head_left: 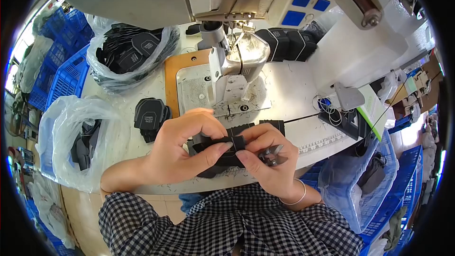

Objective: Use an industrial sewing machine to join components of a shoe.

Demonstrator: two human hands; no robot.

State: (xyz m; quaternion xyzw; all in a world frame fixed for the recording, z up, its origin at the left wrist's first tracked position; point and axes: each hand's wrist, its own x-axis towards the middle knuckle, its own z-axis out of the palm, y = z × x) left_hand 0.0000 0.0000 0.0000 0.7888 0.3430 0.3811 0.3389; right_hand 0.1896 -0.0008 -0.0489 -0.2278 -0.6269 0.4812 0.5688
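Black piece (238,141) sits pinched between left hand (189,148) at 9 o'clock and right hand (274,161) at 3, both grips narrow, right also holding snips (272,155), sewing machine (251,51) at 12, long axis partly hidden.

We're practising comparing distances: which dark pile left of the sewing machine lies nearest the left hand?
The small loose stack, beside the left hand; the other piles sit in clear bags, farther away.

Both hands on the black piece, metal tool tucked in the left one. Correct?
Wrong hand: the head view shows the metal tool in the right hand, not the left hand. Both are on the black piece.
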